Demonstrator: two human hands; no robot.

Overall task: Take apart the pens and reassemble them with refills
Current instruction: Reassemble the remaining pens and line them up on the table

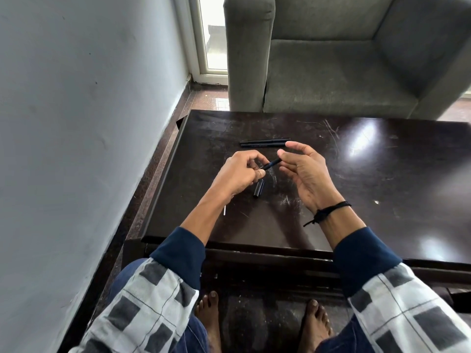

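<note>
**A:** Head view: how far along is the job?

**B:** Early, I'd judge. One pen is apart. A short black tube (258,189) lies loose on the surface (382,200). A thin white stick (224,210), likely a refill, lies left of that tube beside the left forearm. Beyond the tube, toward the grey armchair (331,72), two pens (265,142) lie side by side, seemingly whole and not yet opened.

**A:** So what's left?

**B:** Refilling and closing the open pen, then taking the pair through the whole round.

**A:** Where's the piece being worked?

**B:** The pen barrel (272,164) is held off the surface just beyond the tube, slanting up to the right. The left hand (242,171) pinches its lower end, fingers curled in on it. The right hand (305,174) is to the right of the tube, its fingers apart and loosely bent. The barrel's upper end reaches in among them, but I can't tell whether it touches any.

**A:** And how does it look?

**B:** Slim, dark, straight, slightly glossy, and narrower than the tube. Whether a refill sits inside, I can't tell.
</note>
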